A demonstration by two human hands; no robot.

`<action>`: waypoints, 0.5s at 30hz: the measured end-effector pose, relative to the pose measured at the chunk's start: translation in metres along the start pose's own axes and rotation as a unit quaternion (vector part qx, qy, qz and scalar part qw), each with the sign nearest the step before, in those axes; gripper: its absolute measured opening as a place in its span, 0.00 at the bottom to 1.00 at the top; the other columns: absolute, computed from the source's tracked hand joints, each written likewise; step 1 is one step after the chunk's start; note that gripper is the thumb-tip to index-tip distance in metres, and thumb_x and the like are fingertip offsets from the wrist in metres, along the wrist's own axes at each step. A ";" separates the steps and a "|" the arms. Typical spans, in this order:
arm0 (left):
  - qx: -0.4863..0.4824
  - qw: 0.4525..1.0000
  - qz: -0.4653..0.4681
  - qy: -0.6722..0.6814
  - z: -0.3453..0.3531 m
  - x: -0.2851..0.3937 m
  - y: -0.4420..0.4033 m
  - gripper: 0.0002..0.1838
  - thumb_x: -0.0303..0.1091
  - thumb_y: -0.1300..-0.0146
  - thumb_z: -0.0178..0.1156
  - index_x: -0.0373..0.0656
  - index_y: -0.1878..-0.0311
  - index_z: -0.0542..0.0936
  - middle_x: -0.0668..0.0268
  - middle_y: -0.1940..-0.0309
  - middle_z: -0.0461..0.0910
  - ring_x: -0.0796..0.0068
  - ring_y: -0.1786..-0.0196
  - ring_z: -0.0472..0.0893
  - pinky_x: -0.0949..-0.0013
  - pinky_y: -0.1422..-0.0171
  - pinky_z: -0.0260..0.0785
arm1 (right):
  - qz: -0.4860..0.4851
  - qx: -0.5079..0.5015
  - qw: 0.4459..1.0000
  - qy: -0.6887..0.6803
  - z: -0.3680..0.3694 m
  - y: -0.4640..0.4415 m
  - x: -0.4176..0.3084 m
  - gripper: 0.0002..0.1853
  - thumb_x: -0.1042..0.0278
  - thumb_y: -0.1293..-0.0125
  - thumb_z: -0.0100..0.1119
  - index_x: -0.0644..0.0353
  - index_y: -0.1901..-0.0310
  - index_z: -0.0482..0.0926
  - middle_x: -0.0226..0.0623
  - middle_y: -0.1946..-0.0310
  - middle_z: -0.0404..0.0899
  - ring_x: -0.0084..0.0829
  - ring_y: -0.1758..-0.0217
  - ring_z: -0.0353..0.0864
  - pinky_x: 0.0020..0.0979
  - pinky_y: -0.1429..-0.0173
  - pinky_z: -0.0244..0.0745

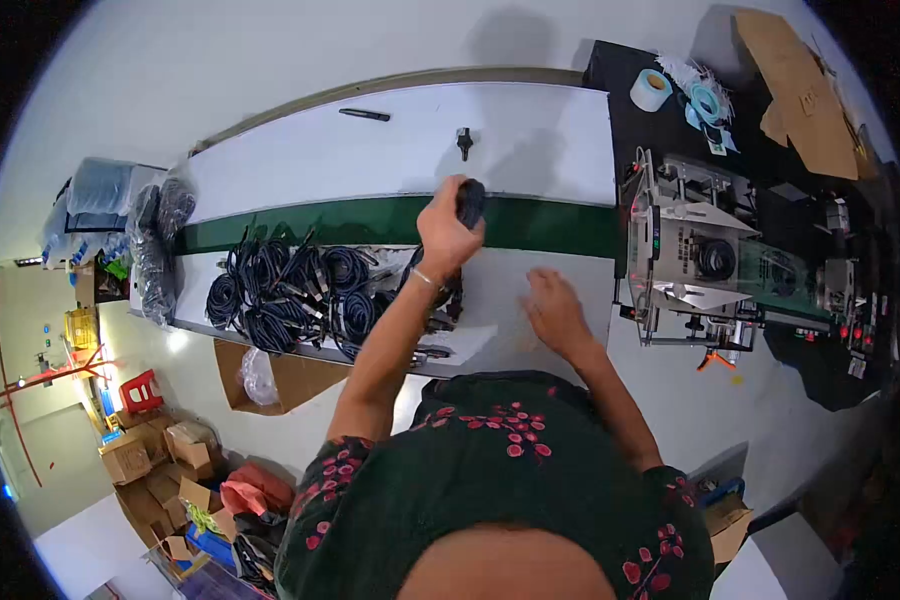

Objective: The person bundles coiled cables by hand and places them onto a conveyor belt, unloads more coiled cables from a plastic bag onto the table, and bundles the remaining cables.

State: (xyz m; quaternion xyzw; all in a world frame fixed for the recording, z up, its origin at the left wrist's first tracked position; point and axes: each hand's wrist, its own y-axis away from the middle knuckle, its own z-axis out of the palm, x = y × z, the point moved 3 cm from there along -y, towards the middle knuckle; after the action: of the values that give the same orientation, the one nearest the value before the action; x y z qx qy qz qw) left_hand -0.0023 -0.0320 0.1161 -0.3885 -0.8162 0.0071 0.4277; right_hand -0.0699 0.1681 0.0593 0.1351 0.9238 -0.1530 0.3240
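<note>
My left hand (449,232) is closed around a coiled black cable (471,203), held over the green strip (550,223) of the bench. To its right, my right hand (557,311) hovers over the white near surface, fingers apart, nothing in it. A heap of coiled black cables (265,283) lies on the near surface at the left, partly behind my left forearm. Beyond my left hand, a small black part (464,143) stands on the white far surface (400,160), and a black pen (364,115) lies farther left.
At the right stands a machine (690,250) with a coiled cable (716,259) in it. Behind it are a tape roll (651,90) and cardboard (805,95). Wrapped bundles (152,255) sit at the bench's left end; an open box (295,378) stands below the near edge.
</note>
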 end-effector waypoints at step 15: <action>-0.097 0.973 0.122 -0.172 0.049 0.010 0.069 0.33 0.46 0.46 0.65 0.44 0.38 0.68 0.49 0.43 0.66 0.48 0.46 0.69 0.52 0.43 0.61 | 0.072 -0.064 0.993 -0.065 -0.020 0.023 0.014 0.14 0.71 0.40 0.56 0.60 0.52 0.74 0.41 0.56 0.74 0.44 0.59 0.76 0.36 0.56 0.73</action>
State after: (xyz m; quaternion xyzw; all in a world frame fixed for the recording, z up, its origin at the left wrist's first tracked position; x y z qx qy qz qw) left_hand 0.0030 0.0378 0.0680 -0.5178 -0.8206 0.0464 0.2372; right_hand -0.0833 0.1984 0.0611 0.1701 0.8964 -0.0784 0.4017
